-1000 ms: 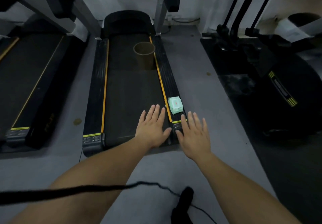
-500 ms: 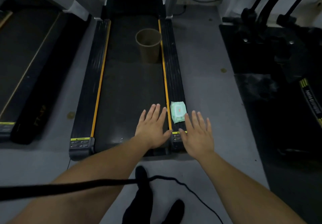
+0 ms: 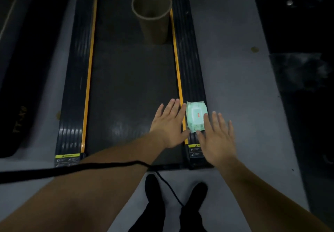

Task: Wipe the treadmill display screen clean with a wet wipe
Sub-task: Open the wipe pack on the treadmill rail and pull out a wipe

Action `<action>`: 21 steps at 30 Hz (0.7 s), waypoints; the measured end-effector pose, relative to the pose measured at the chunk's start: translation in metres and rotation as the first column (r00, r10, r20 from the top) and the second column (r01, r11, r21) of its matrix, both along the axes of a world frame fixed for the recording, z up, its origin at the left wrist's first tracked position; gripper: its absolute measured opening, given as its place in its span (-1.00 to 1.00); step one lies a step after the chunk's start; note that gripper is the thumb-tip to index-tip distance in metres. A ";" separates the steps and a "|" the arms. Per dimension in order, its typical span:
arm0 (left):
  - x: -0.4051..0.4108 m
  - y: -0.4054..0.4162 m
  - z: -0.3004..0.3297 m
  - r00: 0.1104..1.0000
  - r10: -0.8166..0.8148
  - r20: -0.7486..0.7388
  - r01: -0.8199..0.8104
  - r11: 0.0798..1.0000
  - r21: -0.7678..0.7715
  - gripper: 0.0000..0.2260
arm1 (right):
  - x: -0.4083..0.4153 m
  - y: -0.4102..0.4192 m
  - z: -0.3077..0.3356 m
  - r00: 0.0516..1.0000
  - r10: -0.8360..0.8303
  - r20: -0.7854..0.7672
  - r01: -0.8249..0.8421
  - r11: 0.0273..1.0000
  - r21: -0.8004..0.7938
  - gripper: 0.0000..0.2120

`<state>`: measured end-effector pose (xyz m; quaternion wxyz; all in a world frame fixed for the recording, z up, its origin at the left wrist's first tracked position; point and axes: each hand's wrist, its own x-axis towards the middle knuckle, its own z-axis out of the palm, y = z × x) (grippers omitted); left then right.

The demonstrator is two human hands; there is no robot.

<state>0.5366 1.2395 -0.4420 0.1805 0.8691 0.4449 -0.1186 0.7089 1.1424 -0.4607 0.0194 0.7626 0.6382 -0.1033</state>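
Note:
A pale green wet wipe pack (image 3: pixel 195 116) with a white flap lies flat on the right side rail of the treadmill (image 3: pixel 191 72), near its rear end. My left hand (image 3: pixel 169 126) hovers over the belt just left of the pack, fingers spread, thumb tip near the pack's lower left corner. To the right of the pack is my right hand (image 3: pixel 216 137), also spread, its index finger lying over the pack's right edge. Neither hand holds anything. The display screen is out of view.
A brown cylindrical bin (image 3: pixel 152 15) stands upright on the belt further ahead, by the right yellow stripe. A second treadmill (image 3: pixel 23 80) lies to the left, dark equipment (image 3: pixel 303 51) to the right. A black cable (image 3: pixel 72 171) crosses my left forearm. My shoes (image 3: pixel 175 193) stand on grey floor.
The view has tilted down and closer to the treadmill's rear end. Both hands have moved forward to flank the wipe pack, the right index finger now over its edge.

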 end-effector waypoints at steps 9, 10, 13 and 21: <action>0.033 0.037 -0.128 0.998 -0.035 -0.051 0.034 0.999 -0.034 -0.12 | 0.025 0.040 -0.134 0.999 0.013 -0.034 -0.014 0.999 -0.050 -0.33; 0.037 0.040 -0.143 0.998 -0.036 -0.054 0.034 0.999 -0.043 -0.11 | 0.029 0.043 -0.149 0.999 0.018 -0.041 -0.020 0.998 -0.064 -0.33; 0.044 0.044 -0.189 0.999 -0.010 -0.054 0.007 0.998 -0.061 -0.09 | 0.041 0.047 -0.192 0.998 -0.004 -0.064 0.000 0.998 -0.065 -0.33; 0.065 0.066 -0.278 1.000 0.018 -0.005 -0.019 0.992 -0.126 0.08 | 0.052 0.079 -0.267 0.969 -0.181 -0.166 0.162 0.979 -0.124 -0.30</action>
